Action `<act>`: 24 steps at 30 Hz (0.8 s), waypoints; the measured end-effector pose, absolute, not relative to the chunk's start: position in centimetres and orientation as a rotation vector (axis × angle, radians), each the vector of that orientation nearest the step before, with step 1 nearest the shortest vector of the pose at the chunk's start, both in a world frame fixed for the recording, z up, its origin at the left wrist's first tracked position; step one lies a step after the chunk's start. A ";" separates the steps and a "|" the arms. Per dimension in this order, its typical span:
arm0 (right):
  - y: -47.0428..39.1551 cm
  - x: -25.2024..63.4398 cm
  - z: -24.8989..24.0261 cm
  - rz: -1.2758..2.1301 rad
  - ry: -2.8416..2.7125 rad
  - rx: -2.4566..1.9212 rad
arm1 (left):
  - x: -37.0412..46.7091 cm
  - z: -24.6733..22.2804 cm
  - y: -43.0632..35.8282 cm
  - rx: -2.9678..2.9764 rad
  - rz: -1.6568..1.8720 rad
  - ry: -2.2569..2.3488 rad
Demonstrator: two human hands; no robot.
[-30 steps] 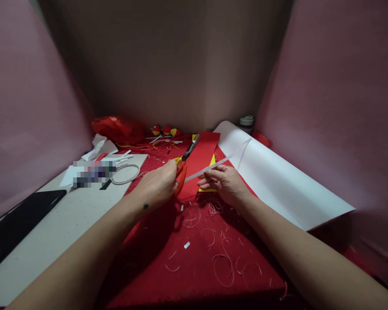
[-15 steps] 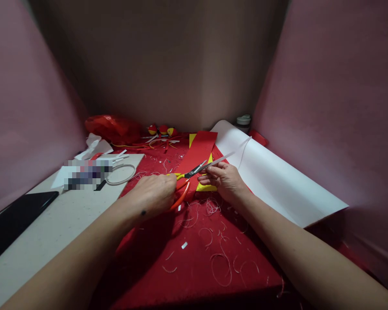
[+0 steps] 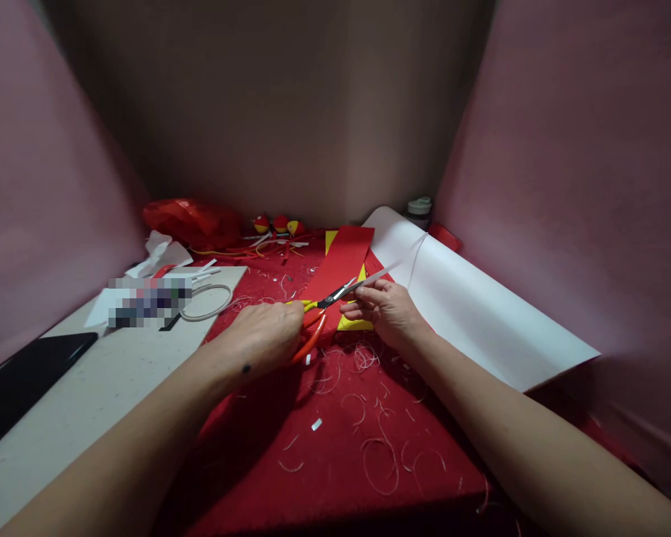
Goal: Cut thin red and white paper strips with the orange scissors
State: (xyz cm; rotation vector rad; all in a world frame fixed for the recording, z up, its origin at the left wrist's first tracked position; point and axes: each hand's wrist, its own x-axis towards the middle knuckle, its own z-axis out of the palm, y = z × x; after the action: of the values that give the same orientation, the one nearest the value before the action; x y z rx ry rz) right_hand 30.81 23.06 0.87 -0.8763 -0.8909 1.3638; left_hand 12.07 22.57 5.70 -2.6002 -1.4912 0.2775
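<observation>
My left hand (image 3: pixel 271 327) is closed round the handles of a pair of scissors (image 3: pixel 312 339) with orange and yellow grips. Their dark blades are slightly apart and point toward my right hand (image 3: pixel 390 309). A narrow white strip (image 3: pixel 380 274) is pinched between my right thumb and fingers, with its free end sticking out up and to the right. The blade tips lie at the right fingertips by the strip; whether they touch it I cannot tell. Beneath the hands are a red ridged sheet (image 3: pixel 344 257) and a yellow sheet (image 3: pixel 356 325).
Thread scraps (image 3: pixel 366 356) litter the red cloth (image 3: pixel 335 470). A large white sheet (image 3: pixel 481 313) slopes on the right, with a lidded container (image 3: pixel 419 210) behind it. Small red-and-yellow ornaments (image 3: pixel 280 224) and a red plastic bag (image 3: pixel 193 221) sit at the back. A black flat device (image 3: pixel 39 380) lies left.
The whole view has shifted slightly. Both hands keep their hold on the scissors and the white strip, with hardly any movement between them.
</observation>
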 end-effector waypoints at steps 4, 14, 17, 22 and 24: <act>23.1 30.8 0.9 1.369 -0.892 -0.873 | 12.2 6.0 22.5 -2.609 0.318 -1.517; 22.8 30.8 1.1 1.366 -0.870 -0.899 | 11.7 5.5 23.2 -2.622 0.308 -1.498; 22.9 30.8 1.1 1.367 -0.864 -0.897 | 11.6 5.4 23.3 -2.625 0.289 -1.477; 23.0 30.9 0.9 1.377 -0.842 -0.894 | 12.0 5.7 23.0 -2.655 0.288 -1.458; 23.0 31.0 0.9 1.378 -0.837 -0.886 | 12.1 5.9 23.0 -2.692 0.276 -1.467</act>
State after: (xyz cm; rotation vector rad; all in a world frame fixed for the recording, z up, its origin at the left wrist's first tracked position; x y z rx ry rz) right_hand 30.98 23.05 0.87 -0.8862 -0.8372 1.3780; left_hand 12.14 22.97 5.86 -2.6915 -1.4665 0.2758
